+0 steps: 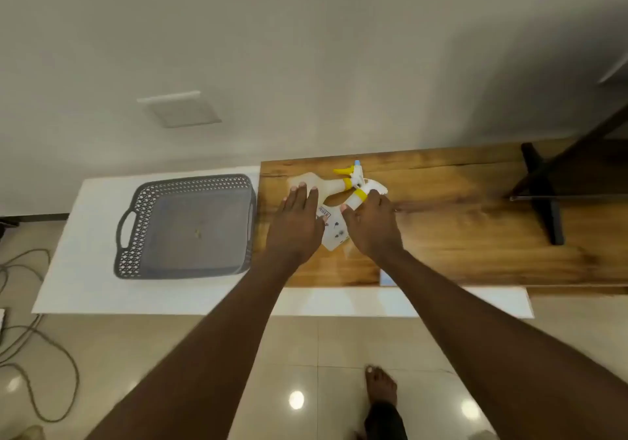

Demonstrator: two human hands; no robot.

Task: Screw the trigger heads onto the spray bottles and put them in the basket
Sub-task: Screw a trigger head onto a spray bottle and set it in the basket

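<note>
The left hand (295,223) lies spread on a spray bottle (334,227) on the counter (475,235). The right hand (372,224) grips its neck. The basket (136,232) sits to the left.

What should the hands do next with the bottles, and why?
Probably lift the near bottle off the wooden board. The right hand already grips its neck by the yellow collar, the left hand lies flat on it, and the grey basket holds no bottles yet.
</note>
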